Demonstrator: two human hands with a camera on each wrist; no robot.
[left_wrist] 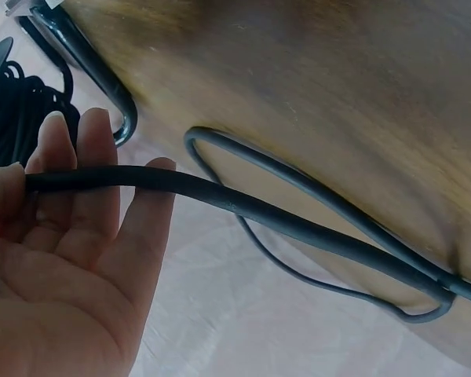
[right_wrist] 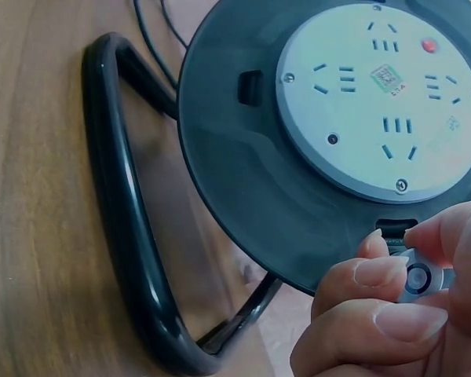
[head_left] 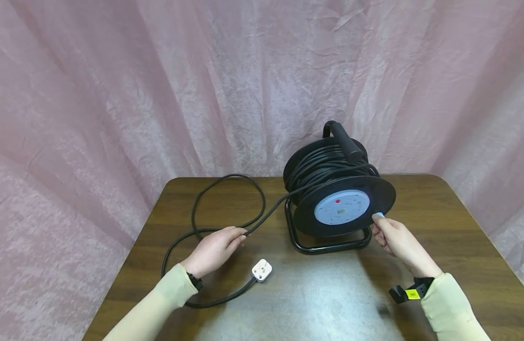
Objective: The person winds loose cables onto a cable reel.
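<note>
A black cable reel (head_left: 344, 227) stands on its tubular metal frame (right_wrist: 129, 228) at the right of the table. Black cable is wound on its drum, and its pale blue socket panel (right_wrist: 385, 102) faces the person. My right hand (head_left: 394, 239) pinches a small grey-blue knob (right_wrist: 418, 276) at the rim of the reel's disc. Left of the reel, my left hand (head_left: 217, 248) holds the cable (left_wrist: 196, 187) between thumb and fingers, just above the table. From there the cable rises to the drum on one side and runs into loose loops on the other.
A white plug (head_left: 262, 270) at the cable's end lies on the wooden table (head_left: 419, 208), right of the left hand. A loose loop (head_left: 192, 208) lies behind that hand. The reel's carrying handle (head_left: 347, 142) sticks up on top. Pink curtain (head_left: 244, 85) hangs behind the table.
</note>
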